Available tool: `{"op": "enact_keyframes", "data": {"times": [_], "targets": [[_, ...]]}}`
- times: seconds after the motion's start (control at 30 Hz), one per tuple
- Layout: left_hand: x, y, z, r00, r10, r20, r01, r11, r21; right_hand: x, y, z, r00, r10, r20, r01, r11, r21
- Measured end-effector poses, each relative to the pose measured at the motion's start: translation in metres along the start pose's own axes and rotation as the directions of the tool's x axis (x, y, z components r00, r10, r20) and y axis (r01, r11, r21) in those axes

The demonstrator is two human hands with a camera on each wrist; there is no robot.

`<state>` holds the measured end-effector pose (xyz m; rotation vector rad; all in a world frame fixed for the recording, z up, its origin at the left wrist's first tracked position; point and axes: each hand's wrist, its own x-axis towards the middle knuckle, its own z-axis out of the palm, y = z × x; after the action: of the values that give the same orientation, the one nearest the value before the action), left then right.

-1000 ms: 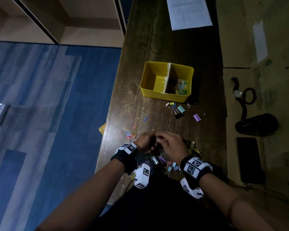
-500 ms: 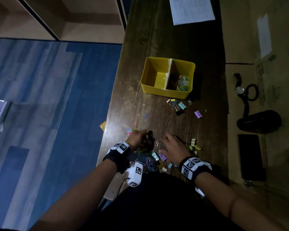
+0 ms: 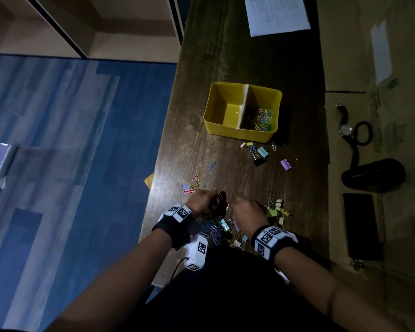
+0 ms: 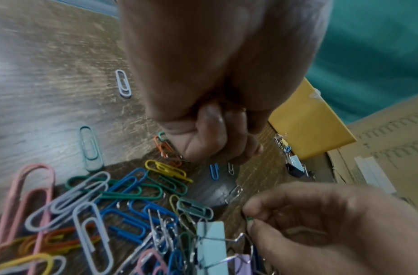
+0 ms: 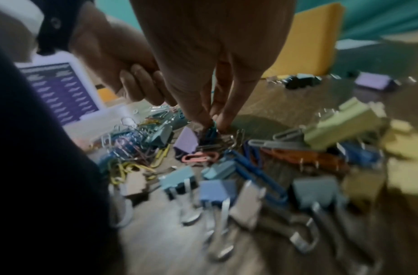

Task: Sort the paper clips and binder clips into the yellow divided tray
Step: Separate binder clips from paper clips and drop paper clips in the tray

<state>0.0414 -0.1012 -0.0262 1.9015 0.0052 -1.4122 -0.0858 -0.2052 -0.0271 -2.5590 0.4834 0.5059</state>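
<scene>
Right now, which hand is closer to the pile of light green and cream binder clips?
Right. The right hand sits just beside the green and cream binder clips, while the left hand is farther off, beyond the right hand.

No legible text, brand or no. anywhere. White printed paper sheet (image 3: 277, 14) at far end of dark wood-grain table (image 3: 225, 56): lines of print, too small to read. Black-and-white square marker tags on wrist bands (image 3: 268, 238): coded patterns only, no letters.

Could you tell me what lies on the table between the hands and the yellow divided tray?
Head view: one blue paper clip and a small scatter of pastel binder clips by the yellow divided tray; otherwise bare wood.
</scene>
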Motion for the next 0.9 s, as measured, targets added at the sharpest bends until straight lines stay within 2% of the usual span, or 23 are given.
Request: {"op": "enact_keyframes", "data": {"times": [0.13, 0.2, 0.27, 0.33, 0.43, 0.47, 0.5, 0.53, 0.63, 0.67, 0.73, 0.8, 0.9], "targets": [[0.001, -0.003, 0.001, 0.999, 0.025, 0.036, -0.026, 0.999, 0.027, 0.004, 0.002, -0.003, 0.998, 0.062, 0.011, -0.063, 0.992, 0.108], [-0.001, -0.002, 0.000, 0.997, 0.027, 0.071, -0.031, 0.999, 0.045, 0.006, 0.004, -0.005, 0.986, 0.165, 0.014, -0.164, 0.957, 0.239], [0.000, 0.000, 0.000, 0.995, 0.006, 0.097, -0.008, 1.000, 0.016, 0.009, 0.005, -0.010, 0.952, 0.305, 0.001, -0.273, 0.852, 0.446], [0.001, 0.001, 0.003, 0.993, -0.008, 0.116, 0.012, 0.999, -0.030, 0.011, 0.002, -0.016, 0.922, 0.386, -0.002, -0.294, 0.704, 0.646], [-0.001, 0.005, 0.013, 0.991, -0.015, 0.136, 0.028, 0.995, -0.098, 0.012, -0.007, -0.027, 0.952, 0.298, 0.065, -0.203, 0.461, 0.864], [-0.002, 0.008, 0.016, 0.991, -0.009, 0.136, 0.025, 0.993, -0.116, 0.012, -0.007, -0.030, 0.961, 0.269, 0.060, -0.177, 0.436, 0.883], [-0.002, 0.009, 0.018, 0.993, 0.004, 0.120, 0.010, 0.993, -0.118, 0.013, -0.005, -0.032, 0.965, 0.261, 0.037, -0.156, 0.451, 0.879], [-0.001, 0.010, 0.019, 0.995, 0.023, 0.095, -0.013, 0.994, -0.108, 0.015, -0.002, -0.033, 0.962, 0.273, -0.003, -0.141, 0.506, 0.851], [0.007, 0.008, 0.014, 0.999, 0.052, 0.005, -0.052, 0.998, -0.037, 0.018, 0.017, -0.027, 0.965, 0.252, -0.071, -0.154, 0.768, 0.622], [0.010, 0.008, 0.012, 0.998, 0.058, -0.020, -0.058, 0.998, 0.006, 0.018, 0.022, -0.025, 0.981, 0.187, -0.044, -0.137, 0.845, 0.517], [0.011, 0.003, 0.005, 0.997, 0.073, -0.024, -0.072, 0.996, 0.045, 0.016, 0.027, -0.017, 0.999, -0.019, 0.047, 0.006, 0.962, 0.272], [0.009, -0.002, -0.003, 0.996, 0.085, -0.001, -0.085, 0.996, 0.032, 0.015, 0.029, -0.010, 0.975, -0.196, 0.107, 0.189, 0.979, 0.071], [0.000, -0.009, -0.013, 0.994, 0.105, 0.032, -0.104, 0.994, -0.028, 0.014, 0.027, -0.009, 0.955, -0.279, 0.104, 0.285, 0.957, -0.049]]}}
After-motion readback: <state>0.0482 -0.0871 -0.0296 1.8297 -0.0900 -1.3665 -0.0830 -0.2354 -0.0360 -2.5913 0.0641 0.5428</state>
